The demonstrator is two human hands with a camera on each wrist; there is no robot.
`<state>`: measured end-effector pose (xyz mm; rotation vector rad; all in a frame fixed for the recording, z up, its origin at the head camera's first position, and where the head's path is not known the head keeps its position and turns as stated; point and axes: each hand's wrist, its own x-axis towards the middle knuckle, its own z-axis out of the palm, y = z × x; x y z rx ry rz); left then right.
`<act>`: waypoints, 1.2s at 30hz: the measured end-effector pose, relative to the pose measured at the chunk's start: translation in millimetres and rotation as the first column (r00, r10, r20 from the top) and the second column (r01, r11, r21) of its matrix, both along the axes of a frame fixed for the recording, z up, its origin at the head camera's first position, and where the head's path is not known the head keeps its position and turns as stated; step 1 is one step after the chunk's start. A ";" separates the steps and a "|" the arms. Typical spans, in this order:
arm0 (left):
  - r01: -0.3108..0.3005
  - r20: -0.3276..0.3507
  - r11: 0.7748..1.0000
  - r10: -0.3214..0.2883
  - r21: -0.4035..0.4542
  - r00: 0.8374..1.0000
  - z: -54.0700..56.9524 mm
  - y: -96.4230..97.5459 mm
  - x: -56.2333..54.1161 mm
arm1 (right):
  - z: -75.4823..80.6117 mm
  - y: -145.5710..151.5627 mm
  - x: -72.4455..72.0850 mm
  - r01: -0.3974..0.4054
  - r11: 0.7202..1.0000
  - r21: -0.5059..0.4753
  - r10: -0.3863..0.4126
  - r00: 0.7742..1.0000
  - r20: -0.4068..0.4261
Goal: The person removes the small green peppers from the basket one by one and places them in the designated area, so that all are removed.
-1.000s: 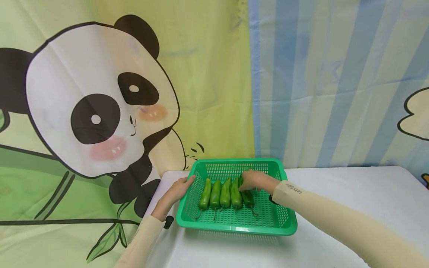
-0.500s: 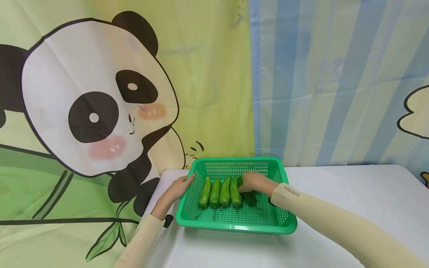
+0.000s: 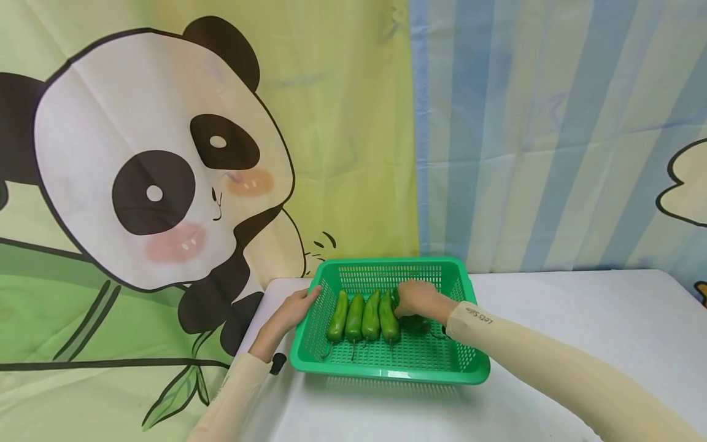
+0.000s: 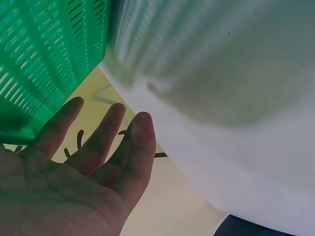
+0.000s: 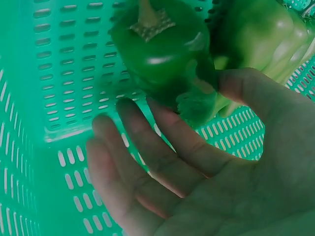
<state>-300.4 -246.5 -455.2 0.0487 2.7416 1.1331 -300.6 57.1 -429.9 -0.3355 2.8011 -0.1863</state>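
My right hand (image 3: 421,299) is inside a green slotted plastic basket (image 3: 386,377) and pinches a dark green pepper (image 3: 414,324) between thumb and fingertips. In the right wrist view that pepper (image 5: 162,64) has its stem end toward the camera, and the thumb and index finger touch its side. Just left of it, several long green peppers (image 3: 370,319) lie side by side with their stems toward the front. My left hand (image 3: 293,310) is at the basket's left side, its thumb resting on the rim. In the left wrist view its other fingers (image 4: 98,137) extend loosely outside the basket wall.
The basket stands on a white table (image 3: 574,325), close to its back left corner. Behind the table hangs a curtain (image 3: 353,153) with a panda print on the left and blue stripes on the right.
The dark green pepper in my right hand has turned, its stem end swinging from the front toward the basket's right wall. The left hand and the other peppers have stayed in place.
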 end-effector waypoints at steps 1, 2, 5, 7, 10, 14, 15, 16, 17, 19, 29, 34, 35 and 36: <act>-0.001 0.001 1.000 0.001 0.002 1.000 0.0 0.1 0.0 | 0.4 0.5 -0.3 0.002 1.000 -0.002 -0.002 1.000 0.000; -0.001 0.000 1.000 0.001 0.004 1.000 0.0 0.1 -0.1 | 1.5 1.1 -0.2 0.003 1.000 -0.003 -0.003 1.000 0.003; 0.002 0.000 1.000 -0.002 0.008 1.000 0.5 -0.3 0.6 | 5.9 3.5 -0.5 0.003 1.000 -0.025 -0.003 1.000 0.009; 0.002 0.001 1.000 -0.002 0.008 1.000 0.7 -0.4 1.2 | 8.6 5.5 -1.4 0.012 0.998 -0.056 -0.010 1.000 0.027; 0.002 0.002 1.000 -0.003 0.007 1.000 0.8 -0.7 1.8 | 11.3 9.2 -3.9 0.032 0.993 -0.115 -0.025 0.998 0.064; 0.004 -0.004 1.000 -0.004 -0.007 1.000 1.0 -1.0 2.3 | 13.9 15.8 -8.1 0.052 0.980 -0.194 -0.030 0.993 0.116; 0.004 -0.006 1.000 -0.004 -0.011 1.000 0.9 -1.0 2.4 | 14.8 17.7 -9.0 0.055 0.975 -0.217 -0.028 0.992 0.126; 0.002 -0.008 1.000 -0.002 -0.014 1.000 0.9 -0.9 2.4 | 16.2 19.6 -9.8 0.062 0.969 -0.239 -0.028 0.989 0.142; 0.001 -0.008 1.000 -0.002 -0.016 1.000 0.8 -0.9 2.3 | 17.7 21.6 -9.7 0.062 0.965 -0.255 -0.024 0.988 0.152; 0.003 -0.008 1.000 -0.004 -0.019 1.000 0.5 -0.7 2.0 | 21.3 25.3 -8.9 0.074 0.956 -0.283 -0.022 0.983 0.182; 0.005 0.000 1.000 -0.005 -0.017 1.000 0.2 -0.1 1.0 | 47.4 33.1 12.4 0.087 0.919 -0.385 0.006 0.972 0.234; 0.013 0.003 1.000 -0.013 -0.020 1.000 1.1 -1.1 1.8 | 58.2 36.9 19.8 0.087 0.891 -0.445 0.033 0.966 0.255; 0.015 0.006 1.000 -0.015 -0.017 1.000 1.1 -1.2 1.7 | 61.4 38.9 20.6 0.091 0.884 -0.459 0.038 0.964 0.265; 0.017 0.007 1.000 -0.017 -0.017 1.000 1.0 -1.2 1.6 | 65.5 41.1 21.7 0.096 0.878 -0.469 0.041 0.961 0.274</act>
